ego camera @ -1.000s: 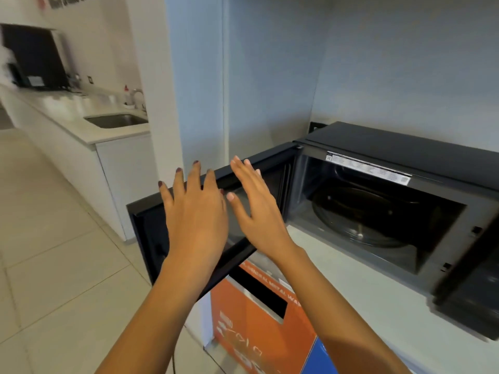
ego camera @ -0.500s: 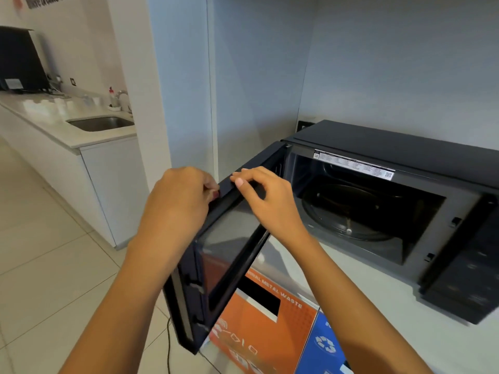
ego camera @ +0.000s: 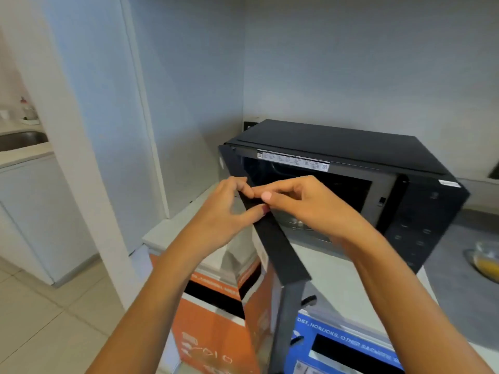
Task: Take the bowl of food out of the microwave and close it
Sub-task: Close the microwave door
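A black microwave [ego camera: 337, 141] stands on a pale counter in a corner, its cavity showing only the glass turntable. Its door [ego camera: 280, 252] stands partly open, swung toward me, top edge facing up. My left hand [ego camera: 224, 214] and my right hand [ego camera: 305, 203] both pinch that top edge, fingertips meeting near the hinge side. A glass bowl of yellow food [ego camera: 486, 261] sits on the counter at the far right, partly cut off by the frame edge.
Below the counter [ego camera: 337, 268] are an orange waste bin front [ego camera: 216, 327] and a blue one [ego camera: 345, 349]. A white pillar [ego camera: 81, 147] rises at the left, with a sink counter [ego camera: 19, 147] behind it. Tiled floor lies lower left.
The door has swung from wide open toward the microwave. Both hands went from open palms on the door to gripping its top edge. My view has shifted right, bringing the bowl into sight.
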The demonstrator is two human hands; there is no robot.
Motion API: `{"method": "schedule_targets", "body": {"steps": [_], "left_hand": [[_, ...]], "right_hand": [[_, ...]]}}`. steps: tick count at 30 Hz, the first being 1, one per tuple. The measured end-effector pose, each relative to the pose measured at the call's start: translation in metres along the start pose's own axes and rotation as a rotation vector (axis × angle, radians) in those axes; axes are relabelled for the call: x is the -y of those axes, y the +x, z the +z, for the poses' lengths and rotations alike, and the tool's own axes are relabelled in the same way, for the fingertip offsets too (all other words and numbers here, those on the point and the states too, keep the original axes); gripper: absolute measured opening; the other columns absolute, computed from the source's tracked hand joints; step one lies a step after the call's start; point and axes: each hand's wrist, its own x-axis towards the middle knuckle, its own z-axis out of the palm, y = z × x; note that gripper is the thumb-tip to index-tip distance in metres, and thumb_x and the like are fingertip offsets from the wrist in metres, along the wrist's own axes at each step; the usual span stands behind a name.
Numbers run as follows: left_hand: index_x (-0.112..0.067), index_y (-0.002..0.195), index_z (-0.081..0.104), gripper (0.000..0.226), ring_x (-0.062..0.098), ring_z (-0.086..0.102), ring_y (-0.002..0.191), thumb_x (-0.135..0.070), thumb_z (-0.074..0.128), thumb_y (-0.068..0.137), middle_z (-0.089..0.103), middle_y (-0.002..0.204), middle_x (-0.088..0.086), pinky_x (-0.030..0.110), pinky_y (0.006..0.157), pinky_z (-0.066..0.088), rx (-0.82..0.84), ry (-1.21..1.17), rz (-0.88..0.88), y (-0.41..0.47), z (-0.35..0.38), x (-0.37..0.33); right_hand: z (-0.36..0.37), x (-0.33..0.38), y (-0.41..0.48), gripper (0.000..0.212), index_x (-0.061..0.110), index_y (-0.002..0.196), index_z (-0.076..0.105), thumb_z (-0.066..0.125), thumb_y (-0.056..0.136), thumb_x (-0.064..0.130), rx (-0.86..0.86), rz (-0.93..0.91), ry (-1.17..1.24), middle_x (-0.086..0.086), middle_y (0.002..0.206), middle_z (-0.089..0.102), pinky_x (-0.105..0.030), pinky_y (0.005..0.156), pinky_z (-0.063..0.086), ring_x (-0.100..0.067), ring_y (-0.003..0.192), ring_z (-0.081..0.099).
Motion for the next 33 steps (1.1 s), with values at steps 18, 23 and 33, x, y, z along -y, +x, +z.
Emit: {"method": "schedule_targets", "body": {"steps": [18,23,33], "left_hand": [[-0.023,0.145,0.030,0.064,0.019,0.013,0.146,-0.055,0.027,0.090,0.031,0.154,-0.004,0.041,0.118,-0.001,0.041,0.450,0.342,0.092,0.105,-0.016],[-0.018,0.144,0.032,0.060,0.022,0.025,0.143,-0.045,0.041,0.092,0.037,0.151,0.002,0.037,0.118,0.011,-0.026,0.562,0.422,0.117,0.121,-0.014],[-0.007,0.141,0.039,0.052,0.030,0.033,0.140,-0.021,0.052,0.093,0.043,0.147,0.014,0.040,0.116,0.021,-0.116,0.603,0.478,0.147,0.142,-0.012]], "right_hand": [[-0.074,-0.037,-0.052,0.043,0.030,0.137,0.048,0.056,0.095,0.028,-0.335,0.388,-0.597,-0.001,0.134,0.058,-0.040,0.093,0.051,-0.022,0.121,0.054],[-0.079,-0.066,-0.041,0.052,0.019,0.146,0.033,0.052,0.097,0.020,-0.388,0.356,-0.827,-0.008,0.154,0.036,-0.038,0.120,0.016,-0.025,0.148,0.020],[-0.100,-0.110,-0.019,0.058,0.007,0.151,0.015,0.037,0.101,0.027,-0.421,0.298,-1.084,-0.012,0.161,0.016,-0.036,0.122,0.004,-0.025,0.150,0.008]]}}
